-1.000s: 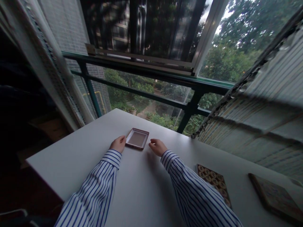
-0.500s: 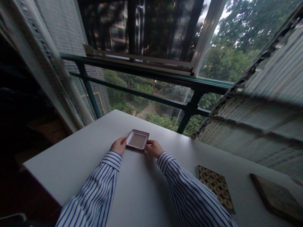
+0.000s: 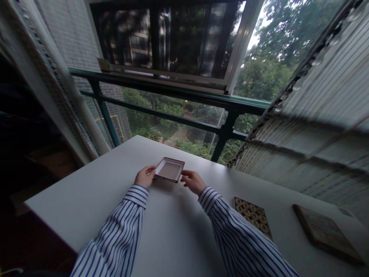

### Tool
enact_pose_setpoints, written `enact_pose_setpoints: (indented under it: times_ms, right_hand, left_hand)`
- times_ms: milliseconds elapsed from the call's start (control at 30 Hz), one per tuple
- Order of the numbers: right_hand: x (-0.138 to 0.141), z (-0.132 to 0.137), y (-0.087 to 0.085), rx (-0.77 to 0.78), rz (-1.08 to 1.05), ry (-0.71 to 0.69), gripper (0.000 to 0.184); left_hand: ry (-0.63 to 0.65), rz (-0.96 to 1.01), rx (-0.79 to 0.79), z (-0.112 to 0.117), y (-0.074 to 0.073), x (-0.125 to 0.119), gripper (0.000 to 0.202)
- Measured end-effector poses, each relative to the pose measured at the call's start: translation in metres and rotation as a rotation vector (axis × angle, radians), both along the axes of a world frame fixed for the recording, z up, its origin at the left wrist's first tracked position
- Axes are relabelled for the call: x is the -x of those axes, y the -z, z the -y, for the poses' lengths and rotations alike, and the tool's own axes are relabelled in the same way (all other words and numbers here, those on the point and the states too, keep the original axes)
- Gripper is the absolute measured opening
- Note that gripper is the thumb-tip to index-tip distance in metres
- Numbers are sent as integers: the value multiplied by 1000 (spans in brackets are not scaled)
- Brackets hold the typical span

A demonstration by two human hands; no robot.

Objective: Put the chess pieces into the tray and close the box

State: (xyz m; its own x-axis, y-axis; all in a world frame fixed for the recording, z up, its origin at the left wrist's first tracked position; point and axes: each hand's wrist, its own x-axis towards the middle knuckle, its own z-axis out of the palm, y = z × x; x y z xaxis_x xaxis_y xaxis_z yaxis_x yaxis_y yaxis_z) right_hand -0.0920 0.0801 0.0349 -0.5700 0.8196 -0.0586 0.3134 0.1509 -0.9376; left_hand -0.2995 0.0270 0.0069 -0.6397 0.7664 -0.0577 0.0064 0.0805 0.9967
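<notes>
A shallow square open box (image 3: 169,170), pale inside with a thin reddish-brown rim, is tipped slightly above the white table (image 3: 115,192). My left hand (image 3: 144,177) pinches its left edge between thumb and fingers. At the box's right side is my right hand (image 3: 193,182), fingers parted and the fingertips close to the rim; whether they touch it I cannot tell. Beyond my right sleeve lies a flat square tray of round, tan pieces with dark markings (image 3: 253,212), partly covered by the sleeve.
A dark, flat square box or lid (image 3: 327,232) lies on the table at the far right. Past the table's back edge run a green railing (image 3: 167,115) and a window. Curtains hang at the left (image 3: 63,88) and right (image 3: 314,150).
My right hand has loosened at the box's right edge, its fingers spreading and shifting a little to the right. The left hand keeps its hold. The view has turned slightly right.
</notes>
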Motion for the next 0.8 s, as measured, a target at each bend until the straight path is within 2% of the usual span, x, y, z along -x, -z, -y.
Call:
enact_pose_setpoints:
  times_ms: [200, 400, 800]
  right_hand:
    - [-21, 15, -15, 81, -62, 64, 45]
    - [-45, 28, -28, 115, -110, 101, 42]
    - [-87, 36, -28, 170, -177, 229, 44]
  left_hand:
    - [27, 215, -29, 1, -15, -18, 13]
    - [60, 339, -51, 5, -26, -30, 10]
    - [163, 370, -79, 23, -36, -56, 14]
